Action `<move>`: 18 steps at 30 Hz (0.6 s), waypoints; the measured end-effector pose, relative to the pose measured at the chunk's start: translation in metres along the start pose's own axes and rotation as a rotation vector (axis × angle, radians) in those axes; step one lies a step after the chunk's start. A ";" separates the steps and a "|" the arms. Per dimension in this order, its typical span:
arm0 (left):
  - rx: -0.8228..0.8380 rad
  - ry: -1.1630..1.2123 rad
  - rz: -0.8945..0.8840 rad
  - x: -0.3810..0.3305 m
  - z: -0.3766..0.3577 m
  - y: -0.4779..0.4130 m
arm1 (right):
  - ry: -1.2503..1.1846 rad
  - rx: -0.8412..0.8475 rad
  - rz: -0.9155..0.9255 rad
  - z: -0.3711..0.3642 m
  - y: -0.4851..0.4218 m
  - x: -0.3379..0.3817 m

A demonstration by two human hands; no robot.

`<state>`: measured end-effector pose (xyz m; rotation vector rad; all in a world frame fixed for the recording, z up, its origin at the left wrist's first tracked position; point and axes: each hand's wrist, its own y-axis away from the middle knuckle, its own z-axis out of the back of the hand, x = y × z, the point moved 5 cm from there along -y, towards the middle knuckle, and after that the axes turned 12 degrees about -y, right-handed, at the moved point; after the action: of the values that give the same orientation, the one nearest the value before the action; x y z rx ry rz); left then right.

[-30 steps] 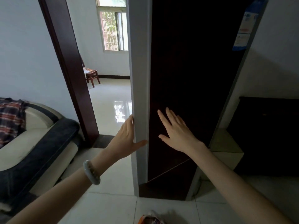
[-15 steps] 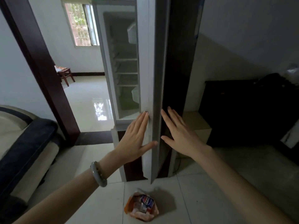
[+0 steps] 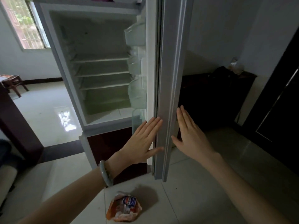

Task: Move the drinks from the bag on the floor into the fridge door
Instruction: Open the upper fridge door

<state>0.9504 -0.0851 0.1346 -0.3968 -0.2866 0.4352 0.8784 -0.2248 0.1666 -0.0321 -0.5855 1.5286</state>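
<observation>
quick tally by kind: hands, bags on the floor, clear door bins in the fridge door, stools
hands: 2, left hand and right hand
bag on the floor: 1
clear door bins: 4 in view
stool: 1
total: 8

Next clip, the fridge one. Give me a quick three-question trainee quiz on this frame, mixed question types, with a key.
1. True or false: the fridge door stands open.
2. Where is the bag of drinks? A) on a fridge shelf B) on the floor in front of the fridge C) in the left hand
3. Fill in: the left hand lies on the door's ___ side, the right hand on its outer side.

Key: 1 true; 2 B; 3 inner. Both hands are flat and open, holding nothing; the door bins look empty.
</observation>
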 end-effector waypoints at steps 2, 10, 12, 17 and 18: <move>-0.022 0.001 0.006 0.000 -0.003 -0.005 | 0.001 0.002 -0.032 0.002 0.005 -0.009; -0.095 -0.068 0.126 0.048 -0.010 -0.034 | 0.211 -0.191 -0.212 0.013 0.009 -0.035; -0.125 -0.069 0.135 0.062 -0.010 -0.046 | 0.258 -0.203 -0.168 0.012 0.005 -0.031; -0.158 -0.066 0.012 0.072 -0.026 -0.078 | 0.386 -0.168 -0.080 -0.002 -0.015 -0.029; -0.170 -0.061 -0.025 0.072 -0.030 -0.084 | 0.404 -0.164 -0.093 -0.005 -0.019 -0.032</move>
<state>1.0526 -0.1312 0.1575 -0.5465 -0.3887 0.4004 0.9002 -0.2545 0.1587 -0.4244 -0.3807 1.3317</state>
